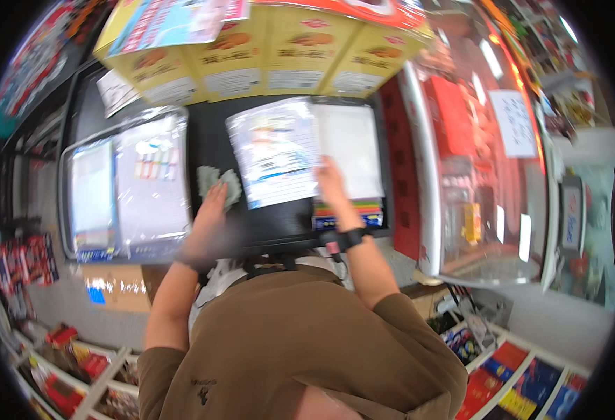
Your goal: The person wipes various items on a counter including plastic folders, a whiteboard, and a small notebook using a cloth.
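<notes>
My left hand [214, 205] lies with its fingers on a crumpled pale-green cloth [232, 188] on the black tabletop [208, 136]; whether it grips the cloth is unclear. My right hand [331, 181] holds the right edge of a plastic-wrapped printed sheet or pad [276, 152], which is tilted and blurred. Beneath and right of that hand lies a white packet [352, 152] with coloured stripes along its lower end. At the left, a clear-wrapped packet [152, 184] with small coloured tabs sits in a grey-rimmed tray [65, 184], beside a narrower wrapped packet [93, 194].
Yellow printed boxes [297, 58] stand along the table's far side. To the right are a red box [404, 173] and a clear-walled display case [488, 220]. A cardboard box [116, 286] sits below the table's left edge. Shelves of packaged goods [522, 378] lie behind me.
</notes>
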Tool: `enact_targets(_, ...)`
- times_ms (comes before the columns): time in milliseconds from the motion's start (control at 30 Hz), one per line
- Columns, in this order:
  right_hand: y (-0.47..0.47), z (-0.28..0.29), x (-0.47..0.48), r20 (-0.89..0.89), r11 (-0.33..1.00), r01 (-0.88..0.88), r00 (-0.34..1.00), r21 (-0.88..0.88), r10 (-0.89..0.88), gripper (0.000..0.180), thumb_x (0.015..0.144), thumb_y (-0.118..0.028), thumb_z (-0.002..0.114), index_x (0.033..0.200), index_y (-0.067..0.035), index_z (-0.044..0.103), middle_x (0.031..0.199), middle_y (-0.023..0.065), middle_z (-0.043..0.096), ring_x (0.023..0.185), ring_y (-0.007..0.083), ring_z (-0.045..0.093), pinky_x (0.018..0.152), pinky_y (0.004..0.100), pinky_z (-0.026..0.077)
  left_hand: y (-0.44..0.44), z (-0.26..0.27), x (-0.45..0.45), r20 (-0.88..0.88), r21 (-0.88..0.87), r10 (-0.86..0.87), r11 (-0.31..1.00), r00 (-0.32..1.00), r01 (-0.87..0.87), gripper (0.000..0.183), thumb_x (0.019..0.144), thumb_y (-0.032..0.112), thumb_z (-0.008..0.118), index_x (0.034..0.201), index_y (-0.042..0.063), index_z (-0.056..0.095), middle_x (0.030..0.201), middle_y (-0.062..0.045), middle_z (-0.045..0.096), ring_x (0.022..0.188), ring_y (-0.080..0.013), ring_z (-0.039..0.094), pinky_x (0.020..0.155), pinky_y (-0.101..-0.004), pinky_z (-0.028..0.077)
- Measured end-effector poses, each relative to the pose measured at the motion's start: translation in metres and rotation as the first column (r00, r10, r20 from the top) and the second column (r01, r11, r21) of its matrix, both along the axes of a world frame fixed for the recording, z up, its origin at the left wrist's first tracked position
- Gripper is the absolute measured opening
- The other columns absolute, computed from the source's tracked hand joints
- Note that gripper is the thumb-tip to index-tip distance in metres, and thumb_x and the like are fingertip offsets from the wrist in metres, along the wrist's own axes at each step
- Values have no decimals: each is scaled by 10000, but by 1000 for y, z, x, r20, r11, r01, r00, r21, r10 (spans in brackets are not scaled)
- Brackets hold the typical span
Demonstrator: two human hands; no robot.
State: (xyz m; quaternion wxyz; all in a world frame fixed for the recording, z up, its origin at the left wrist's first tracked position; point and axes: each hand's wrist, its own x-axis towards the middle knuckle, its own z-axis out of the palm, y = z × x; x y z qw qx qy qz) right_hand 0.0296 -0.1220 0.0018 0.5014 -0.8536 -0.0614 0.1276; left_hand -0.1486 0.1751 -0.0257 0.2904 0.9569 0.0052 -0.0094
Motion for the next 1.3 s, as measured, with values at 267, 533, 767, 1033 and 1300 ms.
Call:
enact_targets(267,-164,5,67,-28,963,148,989,227,-145,353,956,-83,531,1289,35,532,1144,78,614,998,136,563,888,286,453,-10,33,7,224,-311,397,895,890,-320,593,822,-77,519,1405,-37,418,1351,-305,490,1282,-436,463,1087,-433,385)
enact_targets(533,-164,2,72,413,903,196,910,-382,-23,478,877,-57,600,1339,22,503,1262,194,591,1185,309,552,1045,385,397,-15,49,-1,124,-475,552,763,824,-439,595,875,3,565,1447,-2,403,1400,-231,504,1317,-338,484,1085,-374,375)
enact_targets(767,-9,72,13,-460,885,-304,767,353,447,636,969,-379,591,1492,-101,359,1418,146,492,1272,281,504,1013,436,426,-59,72,28,152,-659,477,701,865,-271,630,870,66,599,1456,-3,380,1412,-229,485,1317,-356,473,1091,-382,372)
enact_targets(1033,59,54,-18,-570,759,-61,622,649,537,443,958,-260,604,1325,-35,497,1249,105,607,1100,214,620,936,361,501,-79,118,24,271,-532,217,846,938,-42,704,873,129,647,1490,18,329,1504,-197,389,1409,-319,366,1147,-395,303)
enact_targets(1300,20,43,14,-611,734,144,671,664,421,402,935,-221,546,1263,11,544,1133,129,673,993,230,669,870,363,542,22,46,-44,113,188,787,582,606,-791,922,755,323,798,1460,-31,322,1518,-334,245,1408,-495,235,1132,-555,272)
